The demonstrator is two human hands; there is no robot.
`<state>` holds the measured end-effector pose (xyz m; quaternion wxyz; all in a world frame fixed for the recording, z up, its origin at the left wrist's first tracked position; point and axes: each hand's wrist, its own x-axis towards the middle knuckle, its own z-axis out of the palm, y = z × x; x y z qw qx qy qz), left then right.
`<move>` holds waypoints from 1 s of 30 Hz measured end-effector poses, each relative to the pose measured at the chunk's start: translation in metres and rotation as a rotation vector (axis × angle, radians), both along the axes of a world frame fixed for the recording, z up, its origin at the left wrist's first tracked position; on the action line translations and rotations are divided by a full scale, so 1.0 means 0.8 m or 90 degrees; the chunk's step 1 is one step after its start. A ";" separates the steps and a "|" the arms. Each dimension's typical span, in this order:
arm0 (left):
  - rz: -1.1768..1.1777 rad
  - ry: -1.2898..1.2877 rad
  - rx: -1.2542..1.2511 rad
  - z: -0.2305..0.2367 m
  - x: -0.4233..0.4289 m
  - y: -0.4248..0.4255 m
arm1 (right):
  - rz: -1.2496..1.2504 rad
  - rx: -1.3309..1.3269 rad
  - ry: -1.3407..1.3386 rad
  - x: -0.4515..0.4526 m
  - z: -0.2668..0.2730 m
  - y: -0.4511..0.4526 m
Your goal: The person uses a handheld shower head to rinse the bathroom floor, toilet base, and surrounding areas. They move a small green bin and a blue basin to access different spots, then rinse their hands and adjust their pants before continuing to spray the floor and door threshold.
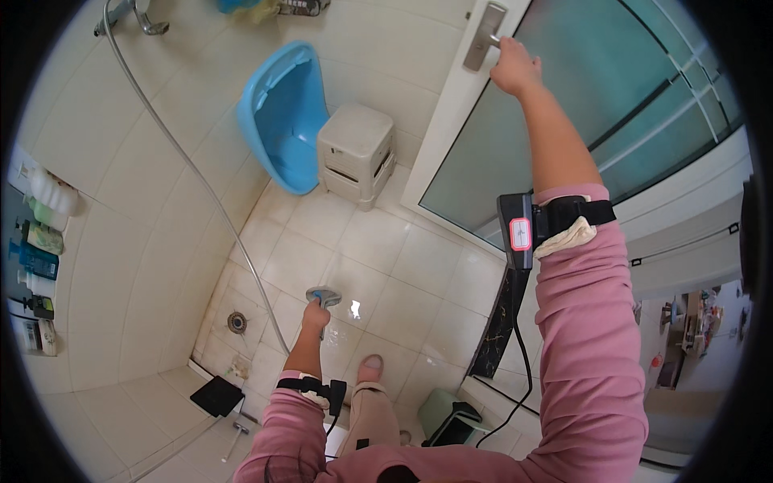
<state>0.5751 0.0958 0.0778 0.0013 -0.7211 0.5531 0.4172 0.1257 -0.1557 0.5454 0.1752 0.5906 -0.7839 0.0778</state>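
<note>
My left hand (316,315) is closed around the handle of a shower head (324,295), held low over the tiled floor (362,271). A metal shower hose (199,175) runs from the mixer tap (151,25) at the upper left down towards that hand. My right arm reaches far up, and my right hand (516,67) grips the lever handle (495,41) of a white-framed frosted glass door (483,163). Its fingers are partly hidden behind the back of the hand. Wet patches shine on the floor near the shower head.
A blue plastic basin (290,127) leans on the wall beside a beige stool (357,151). A floor drain (237,322) lies left of my left hand. Bottles (41,259) line a niche at left. A green bin (439,416) and a dark door sill (498,329) are near my feet.
</note>
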 end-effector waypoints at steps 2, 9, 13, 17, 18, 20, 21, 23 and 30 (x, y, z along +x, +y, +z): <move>0.000 0.004 0.010 -0.001 0.001 -0.015 | -0.014 -0.036 0.005 0.000 -0.009 -0.013; 0.003 -0.011 0.051 0.007 -0.027 -0.047 | -0.011 -0.143 0.029 0.017 -0.022 0.008; -0.015 -0.018 -0.027 0.020 -0.051 -0.039 | 0.075 -0.230 0.026 0.038 -0.032 0.079; -0.059 -0.031 -0.007 0.037 -0.070 -0.014 | 0.137 -0.275 -0.011 0.069 -0.039 0.187; -0.034 -0.031 -0.011 0.043 -0.076 -0.001 | 0.150 -0.286 -0.020 0.078 -0.039 0.217; -0.028 -0.048 -0.021 0.060 -0.084 0.027 | 0.151 -0.280 -0.043 0.095 -0.038 0.284; -0.029 -0.057 -0.028 0.069 -0.091 0.040 | 0.157 -0.284 -0.052 0.099 -0.035 0.317; -0.030 -0.050 -0.014 0.091 -0.100 0.072 | 0.155 -0.254 -0.078 0.104 -0.031 0.387; -0.061 -0.067 -0.042 0.155 -0.133 0.210 | 0.139 -0.186 -0.139 0.077 -0.024 0.612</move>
